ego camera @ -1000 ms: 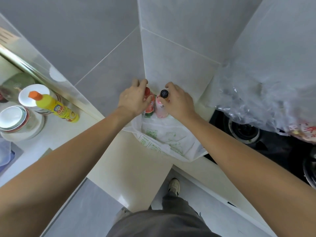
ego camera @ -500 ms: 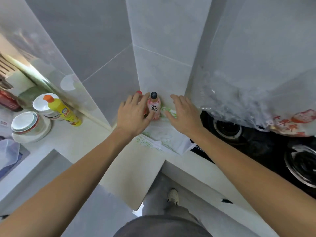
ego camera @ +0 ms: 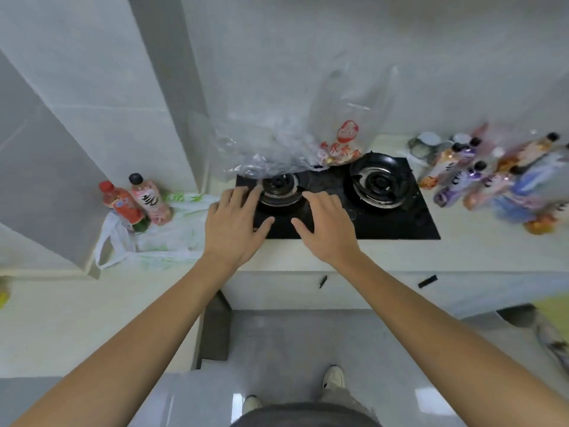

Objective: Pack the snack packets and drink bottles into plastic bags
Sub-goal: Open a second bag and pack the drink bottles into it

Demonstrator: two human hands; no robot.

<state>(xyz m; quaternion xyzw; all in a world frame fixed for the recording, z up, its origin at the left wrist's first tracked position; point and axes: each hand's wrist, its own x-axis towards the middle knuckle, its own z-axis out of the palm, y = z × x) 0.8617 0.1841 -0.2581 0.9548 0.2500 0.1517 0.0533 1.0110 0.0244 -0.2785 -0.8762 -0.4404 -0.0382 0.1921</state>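
Note:
Two drink bottles stand in the counter's left corner: a red-capped bottle (ego camera: 123, 204) and a black-capped pink bottle (ego camera: 149, 200). They stand on a flat white plastic bag with green print (ego camera: 178, 229). My left hand (ego camera: 234, 226) and my right hand (ego camera: 326, 229) hover, fingers spread and holding nothing, over the front of the black gas hob (ego camera: 385, 220). A clear plastic bag with red print (ego camera: 308, 143) rises behind the left burner. Several more bottles and snack packets (ego camera: 492, 180) lie blurred on the counter at the right.
The hob has two burners, the left burner (ego camera: 278, 188) just beyond my fingertips and the right burner (ego camera: 380, 183). Grey tiled walls (ego camera: 92, 103) enclose the corner. Round lids or cups (ego camera: 426, 143) sit at the back right. My shoes (ego camera: 332, 377) show on the grey floor.
Both hands let go of the two bottles in the corner and moved right, now over the hob. The view swung right, bringing the right-hand pile of bottles into sight.

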